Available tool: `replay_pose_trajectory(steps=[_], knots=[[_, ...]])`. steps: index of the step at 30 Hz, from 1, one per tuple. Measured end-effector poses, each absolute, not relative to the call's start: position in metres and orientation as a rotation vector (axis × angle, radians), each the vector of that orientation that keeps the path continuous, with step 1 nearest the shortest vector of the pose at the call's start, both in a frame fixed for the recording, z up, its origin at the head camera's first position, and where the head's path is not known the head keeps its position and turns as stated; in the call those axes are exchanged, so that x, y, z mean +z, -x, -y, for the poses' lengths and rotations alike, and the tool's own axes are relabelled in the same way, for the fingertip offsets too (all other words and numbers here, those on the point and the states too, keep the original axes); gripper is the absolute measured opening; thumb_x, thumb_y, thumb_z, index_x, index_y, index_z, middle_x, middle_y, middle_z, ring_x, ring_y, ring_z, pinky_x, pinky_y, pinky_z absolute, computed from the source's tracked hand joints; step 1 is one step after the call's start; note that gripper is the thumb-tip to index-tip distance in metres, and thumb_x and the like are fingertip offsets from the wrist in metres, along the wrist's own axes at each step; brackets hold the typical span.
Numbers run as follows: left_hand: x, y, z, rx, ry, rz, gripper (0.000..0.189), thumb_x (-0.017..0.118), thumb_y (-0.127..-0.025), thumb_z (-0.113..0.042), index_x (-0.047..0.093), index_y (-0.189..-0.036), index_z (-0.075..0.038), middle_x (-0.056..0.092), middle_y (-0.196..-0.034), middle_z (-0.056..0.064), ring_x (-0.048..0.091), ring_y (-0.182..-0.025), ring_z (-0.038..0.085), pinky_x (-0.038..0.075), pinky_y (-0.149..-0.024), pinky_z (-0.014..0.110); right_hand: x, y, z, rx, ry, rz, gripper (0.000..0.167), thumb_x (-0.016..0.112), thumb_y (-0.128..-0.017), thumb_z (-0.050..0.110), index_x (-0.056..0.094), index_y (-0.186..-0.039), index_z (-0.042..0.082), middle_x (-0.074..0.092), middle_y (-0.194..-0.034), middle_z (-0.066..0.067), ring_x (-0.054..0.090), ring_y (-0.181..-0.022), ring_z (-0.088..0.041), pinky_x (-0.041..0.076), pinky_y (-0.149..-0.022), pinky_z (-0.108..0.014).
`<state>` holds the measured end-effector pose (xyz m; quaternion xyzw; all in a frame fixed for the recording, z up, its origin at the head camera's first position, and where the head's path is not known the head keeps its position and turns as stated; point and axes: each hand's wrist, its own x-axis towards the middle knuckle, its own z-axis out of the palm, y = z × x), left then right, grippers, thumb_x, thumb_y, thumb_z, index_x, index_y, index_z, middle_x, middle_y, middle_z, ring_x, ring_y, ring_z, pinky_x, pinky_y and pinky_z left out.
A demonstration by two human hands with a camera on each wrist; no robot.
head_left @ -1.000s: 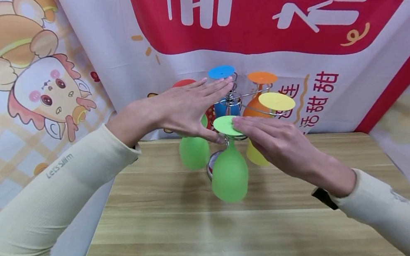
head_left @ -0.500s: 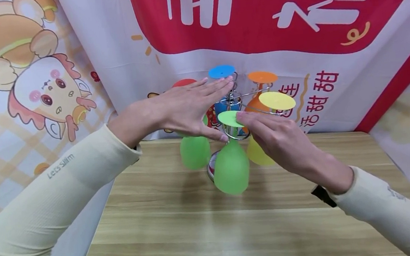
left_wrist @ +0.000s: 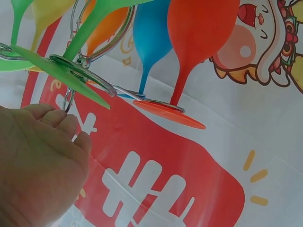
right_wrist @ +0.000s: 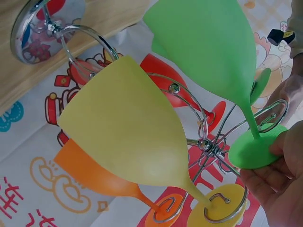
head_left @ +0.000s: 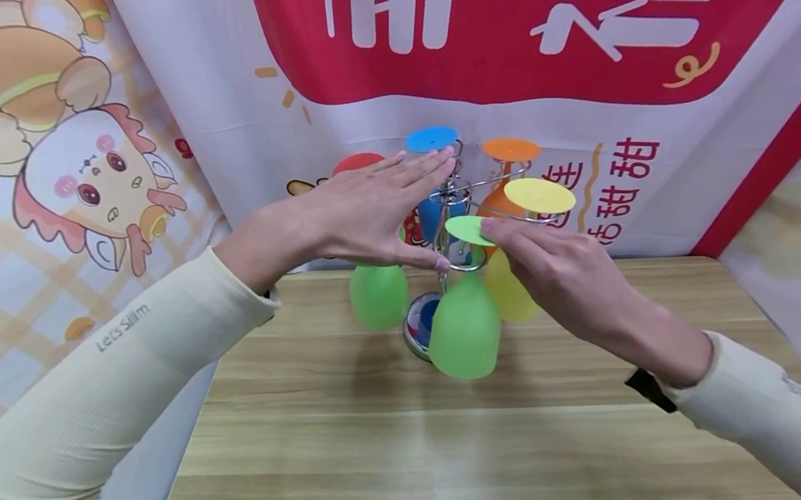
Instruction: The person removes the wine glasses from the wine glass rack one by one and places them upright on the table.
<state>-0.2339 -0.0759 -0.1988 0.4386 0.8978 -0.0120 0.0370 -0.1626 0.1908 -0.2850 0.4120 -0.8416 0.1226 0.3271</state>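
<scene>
My right hand point(head_left: 556, 266) pinches the round foot point(head_left: 467, 231) of a green wine glass point(head_left: 464, 333) between thumb and fingers. The glass hangs upside down, its bowl tilted. In the right wrist view, its stem point(right_wrist: 250, 116) is right at a wire loop point(right_wrist: 279, 116) of the chrome glass rack point(right_wrist: 207, 145). My left hand point(head_left: 374, 212) is spread over the rack's left side with straight fingers, its thumb tip near that loop. In the left wrist view, the left fingers point(left_wrist: 66, 124) lie close by the rack's metal top.
More upside-down glasses hang around the rack: yellow point(head_left: 540, 196), orange point(head_left: 511, 149), blue point(head_left: 431, 139), red point(head_left: 358, 161) and a second green one point(head_left: 379, 297). The rack's round base point(head_left: 416, 326) stands on the wooden table point(head_left: 422, 451). A printed cloth point(head_left: 226, 122) hangs behind.
The right hand has moved the green glass to the right and slightly away from me, and its foot now sits higher off the loop. The left hand has stayed almost still.
</scene>
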Motion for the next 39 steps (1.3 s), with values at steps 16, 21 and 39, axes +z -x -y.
replay_pose_trajectory(steps=[16,21,39], knots=[[-0.202,0.233,0.078,-0.059,-1.388,-2.771,0.114,0.061,-0.092,-0.074,0.006,-0.171,-0.013,0.002,-0.18,0.005,0.001,-0.166,0.023,0.002,-0.134,0.045,-0.291,0.141,-0.209,0.361,-0.999,2.216,0.059,0.088,-0.075,-0.013,0.07,-0.131,-0.003,0.077,-0.117,-0.023,0.077,-0.102,-0.041,0.065,-0.076,-0.052],[-0.203,0.229,0.079,-0.037,-1.436,-2.785,0.11,0.061,-0.094,-0.072,0.01,-0.171,-0.014,0.004,-0.18,0.005,0.001,-0.166,0.023,0.001,-0.134,0.047,-0.295,0.134,-0.217,0.384,-0.965,2.215,0.059,0.089,-0.074,-0.013,0.071,-0.129,-0.001,0.079,-0.104,-0.02,0.079,-0.084,-0.035,0.066,-0.067,-0.047],[-0.23,0.176,0.088,0.488,-2.355,-2.642,0.068,0.081,-0.094,-0.019,0.052,-0.152,0.001,0.053,-0.159,0.016,0.046,-0.15,0.029,0.038,-0.125,0.039,-0.324,0.121,-0.25,0.522,-0.851,2.183,0.014,0.065,-0.09,0.0,0.075,-0.099,0.002,0.076,-0.078,-0.008,0.067,-0.055,-0.018,0.056,-0.048,-0.033]])
